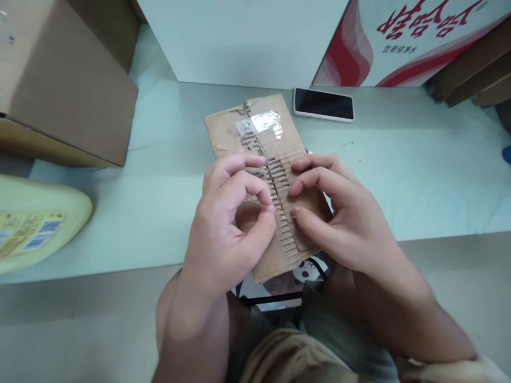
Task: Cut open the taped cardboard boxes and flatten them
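A flattened piece of brown cardboard point(265, 250) lies at an angle in front of me, reaching over the near edge of the table. Along its middle runs a dark seam with ragged, exposed corrugation on both sides, and a strip of clear tape point(263, 122) shines near its far end. Over its left half, my left hand point(235, 218) has thumb and index fingertip pressed together close to the seam; whatever the pinch holds is too small to make out. My right hand point(339, 213) curves over the right half, thumb and fingers apart, with fingertips near the surface.
A phone point(323, 105) lies beyond the cardboard, before white boxes point(251, 42). Brown cartons point(80, 80) stand at the left, above a yellow bottle point(40, 223). A panda-print item point(279, 306) is under the cardboard. More folded cardboard point(471, 58) stands at the far right.
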The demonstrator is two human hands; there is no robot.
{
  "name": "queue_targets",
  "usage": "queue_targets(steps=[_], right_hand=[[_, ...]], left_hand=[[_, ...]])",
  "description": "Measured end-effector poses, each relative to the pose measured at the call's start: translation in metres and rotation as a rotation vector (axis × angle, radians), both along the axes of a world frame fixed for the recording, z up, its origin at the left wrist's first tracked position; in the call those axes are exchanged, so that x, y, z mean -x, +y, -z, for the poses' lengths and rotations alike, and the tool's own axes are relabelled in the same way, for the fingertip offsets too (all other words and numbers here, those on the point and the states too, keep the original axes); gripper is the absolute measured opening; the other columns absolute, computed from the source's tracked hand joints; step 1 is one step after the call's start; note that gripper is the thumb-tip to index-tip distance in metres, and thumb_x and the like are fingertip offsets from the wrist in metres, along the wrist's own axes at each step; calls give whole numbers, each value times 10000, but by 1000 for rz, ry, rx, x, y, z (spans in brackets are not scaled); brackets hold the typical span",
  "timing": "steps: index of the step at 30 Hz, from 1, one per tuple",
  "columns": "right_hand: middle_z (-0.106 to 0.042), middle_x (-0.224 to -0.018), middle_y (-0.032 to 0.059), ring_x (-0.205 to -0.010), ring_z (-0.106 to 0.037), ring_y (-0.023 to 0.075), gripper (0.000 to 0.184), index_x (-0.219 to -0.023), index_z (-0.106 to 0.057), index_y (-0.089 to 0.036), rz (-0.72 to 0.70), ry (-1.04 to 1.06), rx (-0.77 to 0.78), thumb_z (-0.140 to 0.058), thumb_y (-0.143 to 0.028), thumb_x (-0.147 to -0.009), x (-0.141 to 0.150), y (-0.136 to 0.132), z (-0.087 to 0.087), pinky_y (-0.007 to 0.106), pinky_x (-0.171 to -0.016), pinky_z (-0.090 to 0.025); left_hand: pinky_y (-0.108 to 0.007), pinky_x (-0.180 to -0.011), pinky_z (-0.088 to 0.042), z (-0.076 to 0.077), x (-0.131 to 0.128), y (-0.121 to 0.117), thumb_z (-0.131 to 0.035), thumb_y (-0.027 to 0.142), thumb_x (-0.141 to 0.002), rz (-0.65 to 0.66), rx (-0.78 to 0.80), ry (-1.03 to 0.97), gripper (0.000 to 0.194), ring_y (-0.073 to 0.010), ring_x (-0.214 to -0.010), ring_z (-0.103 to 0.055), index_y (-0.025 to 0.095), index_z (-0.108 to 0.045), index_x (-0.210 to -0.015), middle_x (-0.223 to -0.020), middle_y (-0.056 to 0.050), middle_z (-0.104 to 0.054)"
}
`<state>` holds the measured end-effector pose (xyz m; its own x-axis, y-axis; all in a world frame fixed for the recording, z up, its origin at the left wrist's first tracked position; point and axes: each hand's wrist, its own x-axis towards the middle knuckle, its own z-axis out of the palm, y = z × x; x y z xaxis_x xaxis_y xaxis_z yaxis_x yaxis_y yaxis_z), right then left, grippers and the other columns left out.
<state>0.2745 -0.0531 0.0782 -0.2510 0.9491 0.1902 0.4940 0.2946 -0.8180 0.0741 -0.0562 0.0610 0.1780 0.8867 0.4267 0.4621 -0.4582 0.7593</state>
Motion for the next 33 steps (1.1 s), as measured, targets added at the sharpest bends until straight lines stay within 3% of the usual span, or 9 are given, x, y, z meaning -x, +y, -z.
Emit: queue_targets(steps=[5,10,18,25,33], right_hand=[[-672,-1292,104,-1301,-660,284,128,-953,-663,-230,2,48,16,-623,-135,-878,0,0,2,475,-1131,-539],[-656,-1289,119,-1293,-651,299,78,-963,-658,-226,3,59,7,-696,-283,-925,0,-1,0,484,-1123,-540],[-652,-1276,109,-1310,-642,293,111,-921,-635,-230,4,5,14,-686,-159,-852,2,0,1,470,-1106,-547],[-653,-1278,107,-1316,-622,295,84,-935,-630,-231,-7,115,67,-607,-171,-882,0,0,0,494,-1144,-519],[-651,-1279,110,-1314,-629,297,89,-909,-619,-241,10,66,60,-706,-231,-893,2,2,1,493,-1128,-545]], left_hand=[[-494,-1162,-593,2,0,2,-677,54,-867,-9,-13,0,238,-256,-1355,-670,272,-591,-902,-1323,-32,-699],[-492,-1150,-594,2,0,3,-688,76,-865,-6,-40,6,218,-254,-1332,-676,266,-586,-893,-1289,-38,-701],[-479,-1129,-604,2,1,3,-675,93,-874,-9,-38,37,205,-263,-1317,-682,278,-590,-895,-1277,-24,-700],[-488,-1179,-577,4,0,3,-658,143,-922,-26,-5,28,167,-258,-1347,-669,296,-601,-886,-1311,3,-704],[-530,-1167,-583,2,-2,3,-675,120,-893,-38,3,-17,193,-276,-1344,-666,295,-594,-878,-1289,-10,-698]])
